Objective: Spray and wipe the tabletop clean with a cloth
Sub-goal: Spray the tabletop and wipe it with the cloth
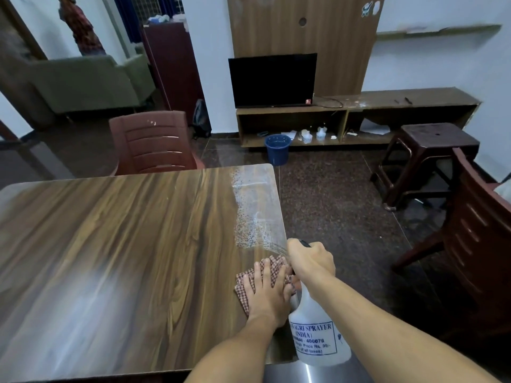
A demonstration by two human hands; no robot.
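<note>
Fingers (264, 275) flat on cloth (276, 265) — chair (154, 143), bucket (277, 148) beyond

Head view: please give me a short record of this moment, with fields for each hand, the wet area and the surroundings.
left hand: flat on the checked cloth, pressing it to the tabletop
right hand: holds the spray bottle, spraying
wet area: droplets along the table's right edge
surroundings: chair behind the table, blue bucket on the floor

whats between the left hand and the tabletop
The checked cloth. In the head view the left hand lies flat on it, pressing it onto the tabletop near the right edge, beside the spray bottle.
</note>
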